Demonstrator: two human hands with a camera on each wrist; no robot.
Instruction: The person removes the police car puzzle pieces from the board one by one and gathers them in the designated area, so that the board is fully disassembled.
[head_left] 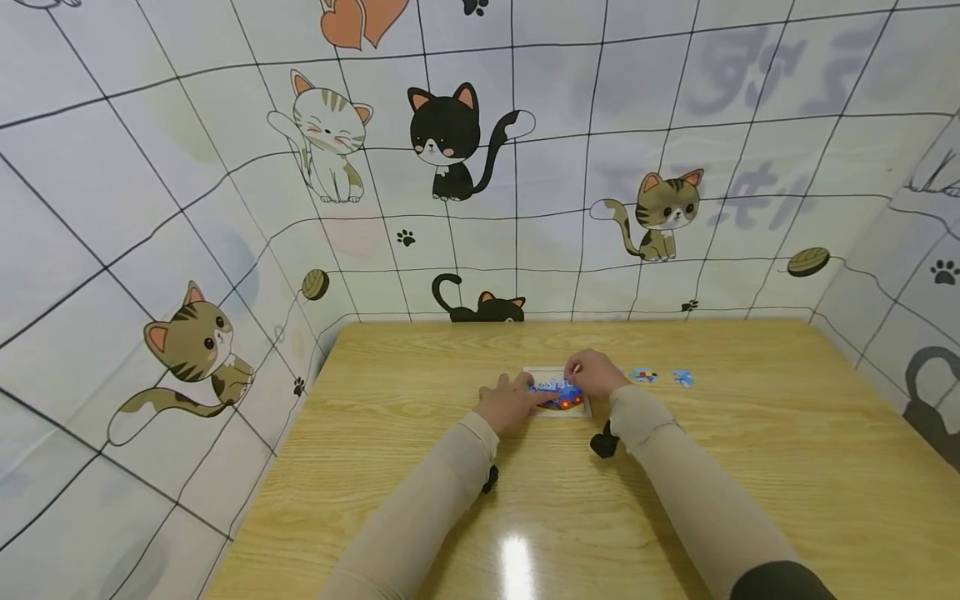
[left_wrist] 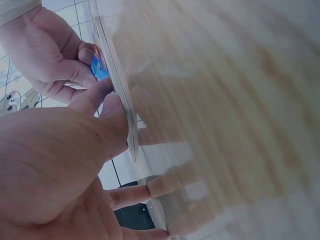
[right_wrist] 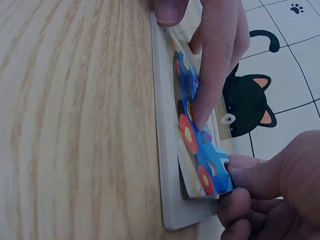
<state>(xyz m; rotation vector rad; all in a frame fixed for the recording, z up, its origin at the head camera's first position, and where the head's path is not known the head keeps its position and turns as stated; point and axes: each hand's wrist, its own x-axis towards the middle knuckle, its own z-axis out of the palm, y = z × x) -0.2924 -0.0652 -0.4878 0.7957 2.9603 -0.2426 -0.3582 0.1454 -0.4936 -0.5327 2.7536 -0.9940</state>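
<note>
A small jigsaw puzzle (head_left: 567,399) with a blue, red-wheeled vehicle on it lies in a pale shallow tray (right_wrist: 166,150). My left hand (head_left: 510,404) is at its left side. The left index finger reaches straight across and presses on the picture, while the thumb rests at the tray's near edge. My right hand (head_left: 595,374) is at the right end, where thumb and fingers pinch the edge of a blue puzzle piece (right_wrist: 217,175). In the right wrist view, that end of the picture tilts up above the tray floor. The left wrist view shows the right hand (left_wrist: 47,52) beyond the left.
Two loose blue puzzle pieces, one nearer (head_left: 643,375) and one farther out (head_left: 682,377), lie right of the tray. The wooden table (head_left: 420,358) ends at the back against a hanging cloth (head_left: 555,233) with printed cats and grid lines.
</note>
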